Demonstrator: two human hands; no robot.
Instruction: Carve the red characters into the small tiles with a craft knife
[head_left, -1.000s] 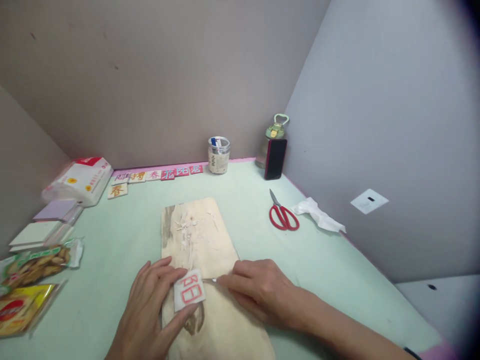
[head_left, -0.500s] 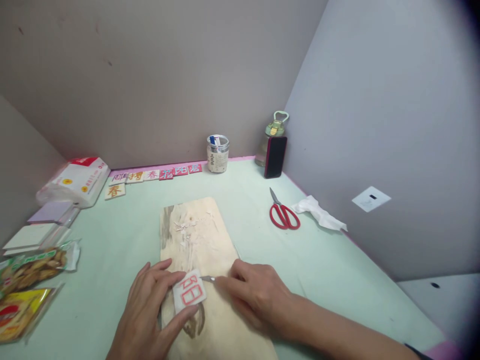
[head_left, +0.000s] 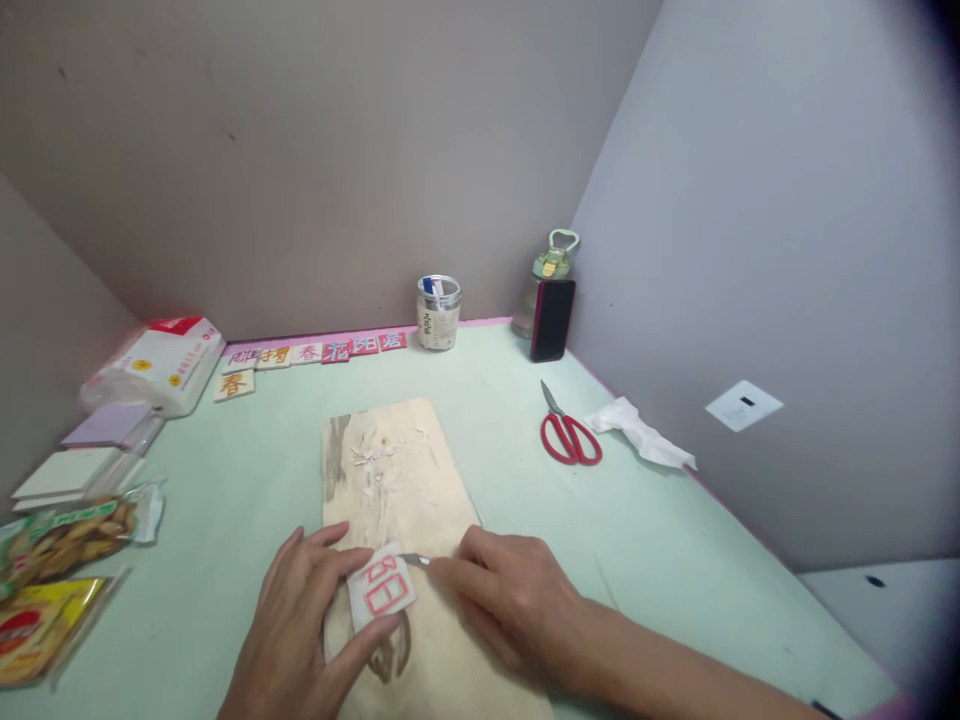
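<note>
Holding a small white block (head_left: pixel 381 588) with a red outlined character on its top face, the left hand (head_left: pixel 300 630) pins it between thumb at the near edge and fingers at the far-left edge, clamped on the block against the wooden board (head_left: pixel 405 480). The block sits at the near middle of the board, rotated so its corners point roughly away and toward the person; the face is nearly square, so no clear long axis, and the character's top edge tilts up to the right. The right hand (head_left: pixel 510 600) is closed around a thin metal blade tool (head_left: pixel 414 560), with only the tip showing past the fingertips. The tool's long axis runs nearly level, left-right, tip pointing left at the block's right corner and touching or just beside it; contact can't be confirmed. The handle is hidden in the hand. Pale shavings (head_left: pixel 373 462) lie scattered on the far half of the board. The board's long axis runs away from the person on the pale green tabletop (head_left: pixel 247 480). Red-handled scissors (head_left: pixel 568 435) lie to the right, blades pointing away, with a crumpled tissue (head_left: pixel 637 430) just beside them. A row of carved character tiles (head_left: pixel 315 351) lines the far edge, near a glass jar (head_left: pixel 438 312), a bottle (head_left: pixel 546 268) and a phone (head_left: pixel 552 319) leaning on it. Snack packets (head_left: pixel 60 530) and flat blocks (head_left: pixel 75 465) lie at left.
</note>
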